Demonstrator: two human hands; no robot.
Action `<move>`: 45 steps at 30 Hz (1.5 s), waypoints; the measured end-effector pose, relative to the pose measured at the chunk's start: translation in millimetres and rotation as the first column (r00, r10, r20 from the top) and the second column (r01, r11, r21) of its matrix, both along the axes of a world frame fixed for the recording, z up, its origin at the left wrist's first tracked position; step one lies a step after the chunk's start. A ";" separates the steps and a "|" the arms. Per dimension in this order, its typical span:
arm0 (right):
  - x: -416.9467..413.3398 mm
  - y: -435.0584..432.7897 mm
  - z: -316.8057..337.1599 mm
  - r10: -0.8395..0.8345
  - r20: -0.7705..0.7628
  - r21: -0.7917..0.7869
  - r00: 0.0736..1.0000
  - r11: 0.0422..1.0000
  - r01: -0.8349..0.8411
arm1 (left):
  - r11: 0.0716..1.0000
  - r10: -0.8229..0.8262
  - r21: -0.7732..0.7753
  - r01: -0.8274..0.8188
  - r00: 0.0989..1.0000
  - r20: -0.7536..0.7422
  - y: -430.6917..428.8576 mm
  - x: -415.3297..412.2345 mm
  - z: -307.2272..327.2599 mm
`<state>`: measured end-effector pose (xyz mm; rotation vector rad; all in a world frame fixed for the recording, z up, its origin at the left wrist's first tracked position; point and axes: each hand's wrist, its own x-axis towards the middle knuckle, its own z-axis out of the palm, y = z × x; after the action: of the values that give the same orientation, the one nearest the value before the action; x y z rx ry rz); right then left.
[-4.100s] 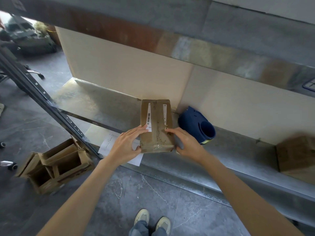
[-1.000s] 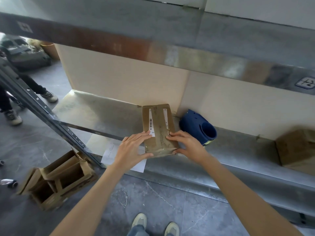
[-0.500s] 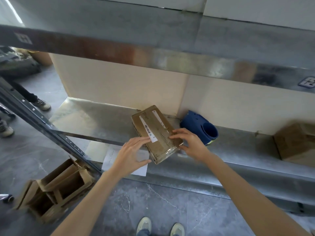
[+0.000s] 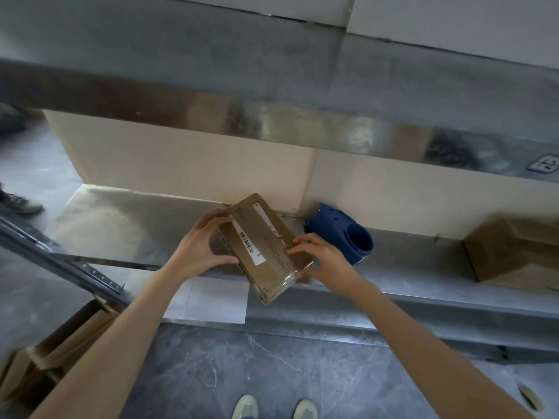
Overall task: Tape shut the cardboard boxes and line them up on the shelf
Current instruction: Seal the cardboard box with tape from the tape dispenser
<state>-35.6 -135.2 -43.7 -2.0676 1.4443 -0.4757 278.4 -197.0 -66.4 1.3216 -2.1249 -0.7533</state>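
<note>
Nearest the camera, the toes of my two pale shoes (image 4: pixel 273 408) stand on the grey marbled floor (image 4: pixel 272 364). At lower left, open cardboard cartons (image 4: pixel 45 352) sit on the floor, flaps up, blurred. A white paper sheet (image 4: pixel 208 300) lies beyond them, under the shelf's front edge.

Both forearms reach forward to a flat brown cardboard box (image 4: pixel 263 246), which lies between my hands, turned on a diagonal. Its near corner juts past the front lip of the metal shelf (image 4: pixel 121 225); its far corner points toward the back panel. I cannot tell whether its underside touches the shelf.

My left hand (image 4: pixel 199 246) grips the box's left long side: fingers curled over the far left edge, thumb against the near side. My right hand (image 4: pixel 320 258) holds the near right end: fingers bent on the top face, thumb at the edge below. A white barcode label runs along the top, and glossy clear tape wraps the near end.

Just right of the box, a dark blue moulded object (image 4: pixel 341 234) lies on the shelf against the beige back panel (image 4: pixel 181 164). Well apart at far right stands a second cardboard box (image 4: pixel 514 255), blurred. Above runs the upper shelf (image 4: pixel 272 125). At the far left edge, another person's shoe (image 4: pixel 18 202) shows.
</note>
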 end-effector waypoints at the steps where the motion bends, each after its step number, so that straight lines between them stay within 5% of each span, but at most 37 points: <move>1: 0.3 -1.7 -0.1 -0.008 -0.003 -0.008 1.000 1.000 0.008 | 0.999 0.040 -0.020 -0.040 0.999 0.000 2.3 1.0 -1.2; 8: 5.3 -16.7 -1.0 -0.098 -0.035 -0.062 0.995 0.993 0.096 | 0.943 0.299 -0.136 -0.304 0.952 -0.061 45.2 18.8 -17.7; 14: 18.3 -14.3 -1.0 -0.185 0.194 0.034 0.963 0.983 0.181 | 0.914 0.363 -0.146 -0.377 0.925 -0.115 62.1 13.7 -19.2; 21: 44.7 -12.5 -6.7 -0.304 0.153 0.036 0.940 0.953 0.302 | 0.898 0.409 -0.080 -0.432 0.889 -0.206 59.9 -2.6 -13.3; 26: 65.7 -18.3 -17.0 -0.394 0.052 -0.120 0.918 0.910 0.397 | 0.926 0.355 -0.110 -0.362 0.932 -0.074 29.9 -13.8 -4.0; 36: 70.0 -22.8 -35.3 -0.336 0.202 -0.022 0.920 0.938 0.347 | 0.923 0.331 -0.175 -0.343 0.939 -0.094 18.4 -23.7 -21.1; 45: 68.3 -19.9 -33.1 -0.373 0.324 0.008 0.869 0.920 0.392 | 0.946 0.325 0.112 -0.305 0.896 -0.304 22.3 -17.5 -19.4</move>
<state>32.8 -155.2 -76.8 -1.6407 1.6514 -0.9765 260.9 -174.8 -85.8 1.4226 -1.5964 -0.8340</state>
